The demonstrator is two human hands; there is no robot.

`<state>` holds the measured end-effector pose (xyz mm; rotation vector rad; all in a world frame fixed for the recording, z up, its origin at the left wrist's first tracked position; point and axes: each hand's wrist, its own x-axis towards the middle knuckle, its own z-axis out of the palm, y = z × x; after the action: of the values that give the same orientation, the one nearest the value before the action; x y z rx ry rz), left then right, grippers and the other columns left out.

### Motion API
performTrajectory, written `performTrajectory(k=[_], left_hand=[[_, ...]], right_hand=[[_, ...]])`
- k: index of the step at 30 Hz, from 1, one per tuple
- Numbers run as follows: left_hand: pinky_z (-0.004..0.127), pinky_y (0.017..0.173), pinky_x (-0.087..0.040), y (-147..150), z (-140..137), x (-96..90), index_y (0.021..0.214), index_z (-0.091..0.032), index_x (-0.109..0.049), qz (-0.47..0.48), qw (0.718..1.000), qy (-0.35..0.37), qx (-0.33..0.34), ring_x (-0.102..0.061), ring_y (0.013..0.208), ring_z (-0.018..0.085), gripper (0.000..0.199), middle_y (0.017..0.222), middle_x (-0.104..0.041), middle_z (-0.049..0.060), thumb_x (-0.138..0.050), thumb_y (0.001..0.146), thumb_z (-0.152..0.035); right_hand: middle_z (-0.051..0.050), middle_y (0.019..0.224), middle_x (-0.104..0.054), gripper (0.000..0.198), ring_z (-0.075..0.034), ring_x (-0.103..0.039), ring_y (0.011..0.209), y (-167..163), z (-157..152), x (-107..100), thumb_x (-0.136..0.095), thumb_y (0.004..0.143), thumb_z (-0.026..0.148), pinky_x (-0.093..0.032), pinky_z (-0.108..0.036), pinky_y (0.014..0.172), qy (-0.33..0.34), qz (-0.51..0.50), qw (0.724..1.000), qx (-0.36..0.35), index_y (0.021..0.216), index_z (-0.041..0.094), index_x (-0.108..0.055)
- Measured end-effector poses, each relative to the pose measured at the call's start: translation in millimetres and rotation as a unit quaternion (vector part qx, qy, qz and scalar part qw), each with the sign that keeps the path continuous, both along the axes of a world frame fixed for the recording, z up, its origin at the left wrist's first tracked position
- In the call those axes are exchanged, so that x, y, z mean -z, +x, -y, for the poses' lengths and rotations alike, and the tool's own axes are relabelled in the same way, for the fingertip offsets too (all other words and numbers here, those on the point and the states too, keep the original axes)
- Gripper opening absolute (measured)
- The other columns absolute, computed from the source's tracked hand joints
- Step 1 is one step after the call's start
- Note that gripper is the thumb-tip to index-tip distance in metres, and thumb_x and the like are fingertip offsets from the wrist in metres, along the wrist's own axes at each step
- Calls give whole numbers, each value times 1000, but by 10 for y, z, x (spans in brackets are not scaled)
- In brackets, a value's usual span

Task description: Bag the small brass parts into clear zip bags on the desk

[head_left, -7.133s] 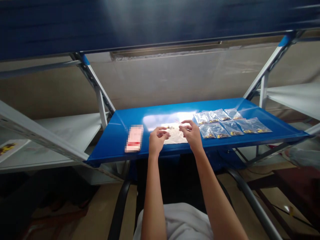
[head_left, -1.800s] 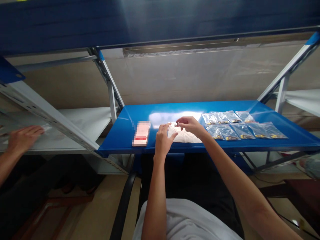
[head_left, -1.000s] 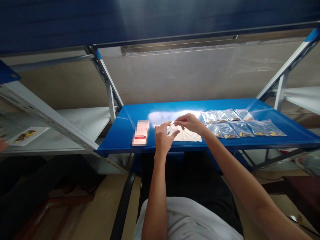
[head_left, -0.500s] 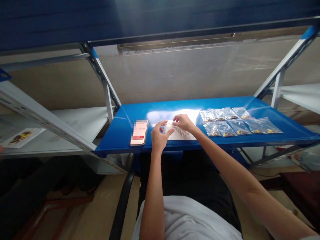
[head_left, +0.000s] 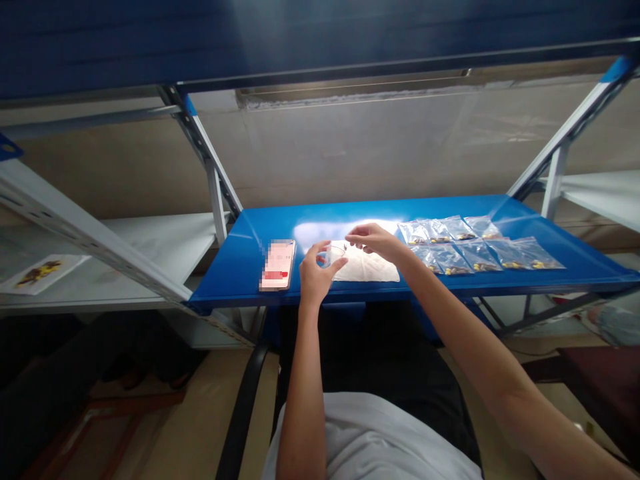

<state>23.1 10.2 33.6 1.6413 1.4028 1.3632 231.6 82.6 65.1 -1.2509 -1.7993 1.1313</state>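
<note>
My left hand (head_left: 315, 270) is at the front edge of the blue tabletop, its fingers curled round one end of a thin cord (head_left: 339, 248). The thumb stands out to the right, over a white cloth (head_left: 373, 267). The cord bends in a small arc above the cloth, with a tiny dark piece (head_left: 345, 246) at its right end. My right hand (head_left: 373, 240) hovers over the cloth, fingers bent together and their tips close to that dark piece. What is between these fingertips, if anything, is too small to make out.
Two rows of clear zip bags (head_left: 480, 255) with yellow and dark bits lie to the right. A phone (head_left: 278, 265) rests on the blue table (head_left: 240, 267) at left. On a side shelf lies a white tray (head_left: 43, 273) with similar pieces. A blue shelf (head_left: 320, 40) hangs overhead.
My right hand has moved slightly to the right, away from the left hand. The cord's dark end now shows between them. My left hand has shifted a little left.
</note>
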Motion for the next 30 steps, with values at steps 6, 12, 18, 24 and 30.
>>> performTrajectory(k=[6,12,18,24,30], left_hand=[[33,81,-53,35,-21,54,132,-24,-69,-40,998,45,-7,-64,90,20,55,120,-74,9,-88,82,-39],[33,81,-54,82,-44,122,130,-23,-69,-65,994,84,-30,-63,84,19,52,115,-74,9,-88,84,-38],[31,81,-55,87,-17,82,128,-23,-69,-76,992,94,-35,-64,87,19,50,112,-73,7,-89,83,-32],[32,83,-54,62,-15,90,127,-22,-69,-104,987,112,-49,-63,84,18,48,109,-71,6,-88,84,-30],[32,85,-53,59,-2,102,130,-22,-66,-138,984,108,-43,-67,95,21,48,114,-71,8,-86,86,-29]], right_hand=[[1,66,-55,44,-11,-44,57,-161,166,-165,-72,86,61,-31,-24,51,-43,-77,992,-91,79,18,-66],[-4,76,-68,27,-16,-58,70,-276,117,-54,-66,88,42,-44,-29,65,91,42,992,-79,83,17,-75],[-7,82,-76,22,-19,-65,75,-197,-25,75,-60,91,25,-46,-29,72,182,103,976,68,88,16,-79],[-11,92,-78,16,-21,-68,85,-187,-204,364,-69,90,20,-45,-29,77,205,271,937,87,98,14,-81],[-11,94,-77,18,-21,-65,86,-235,-251,455,-65,90,21,-45,-28,77,205,317,923,72,98,15,-80]])
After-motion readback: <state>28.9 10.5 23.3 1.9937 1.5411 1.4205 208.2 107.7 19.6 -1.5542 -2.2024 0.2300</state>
